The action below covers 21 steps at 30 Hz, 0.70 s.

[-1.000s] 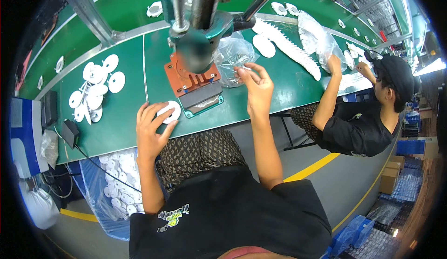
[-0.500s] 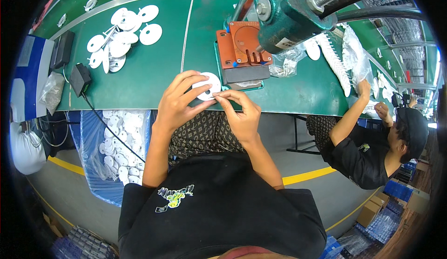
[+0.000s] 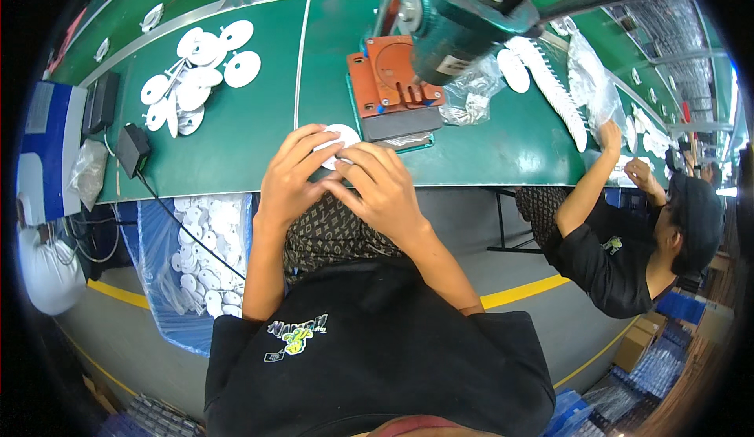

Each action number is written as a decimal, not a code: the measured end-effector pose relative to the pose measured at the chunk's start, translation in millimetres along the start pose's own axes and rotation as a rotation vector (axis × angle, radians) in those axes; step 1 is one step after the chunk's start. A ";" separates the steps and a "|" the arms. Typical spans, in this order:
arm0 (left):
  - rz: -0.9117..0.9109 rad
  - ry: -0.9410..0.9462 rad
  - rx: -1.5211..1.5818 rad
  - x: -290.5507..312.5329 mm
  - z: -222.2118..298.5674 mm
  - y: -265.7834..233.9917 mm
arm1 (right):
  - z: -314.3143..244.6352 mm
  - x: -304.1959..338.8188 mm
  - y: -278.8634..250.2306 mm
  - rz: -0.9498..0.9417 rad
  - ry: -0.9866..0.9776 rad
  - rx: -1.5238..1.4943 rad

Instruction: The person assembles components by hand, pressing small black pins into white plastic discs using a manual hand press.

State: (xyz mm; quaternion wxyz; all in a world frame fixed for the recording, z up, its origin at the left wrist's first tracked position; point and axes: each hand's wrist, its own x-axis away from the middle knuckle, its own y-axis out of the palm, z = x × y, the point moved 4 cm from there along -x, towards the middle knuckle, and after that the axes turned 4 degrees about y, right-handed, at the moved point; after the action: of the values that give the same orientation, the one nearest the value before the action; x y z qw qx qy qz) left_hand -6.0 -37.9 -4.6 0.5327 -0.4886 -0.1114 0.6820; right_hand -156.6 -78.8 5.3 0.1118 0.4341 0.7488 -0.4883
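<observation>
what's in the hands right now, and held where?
A flat round white disc, held at the green table edge. Left hand grips its left rim and right hand its near rim; fingers cover most of it.

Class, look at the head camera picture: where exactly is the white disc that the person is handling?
The white disc sits at the near edge of the green table, held between the left hand and right hand, just in front of the orange press fixture.
</observation>
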 end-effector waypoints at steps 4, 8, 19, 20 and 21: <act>0.042 0.010 0.022 -2.7 8.1 -4.6 | 2.9 10.9 -21.9 0.038 0.008 -0.084; 0.219 0.158 0.016 -30.6 52.3 -7.9 | 44.2 52.8 -36.3 0.324 0.406 -0.093; 0.098 0.111 -0.217 -93.2 43.4 23.8 | 43.6 -45.0 -132.0 0.751 0.086 -0.121; 0.101 0.093 -0.179 -94.6 44.7 23.7 | 23.6 -82.9 -162.4 0.820 0.003 0.009; 0.098 0.102 -0.188 -96.3 43.3 22.9 | 14.0 -121.5 -190.1 0.854 -0.185 -0.039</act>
State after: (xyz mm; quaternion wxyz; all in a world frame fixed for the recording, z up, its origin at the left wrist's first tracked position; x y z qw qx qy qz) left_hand -58.5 -111.8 54.3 0.4554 -0.5752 -0.1238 0.6681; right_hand -231.9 -184.0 190.7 0.3786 0.6568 0.4982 -0.4208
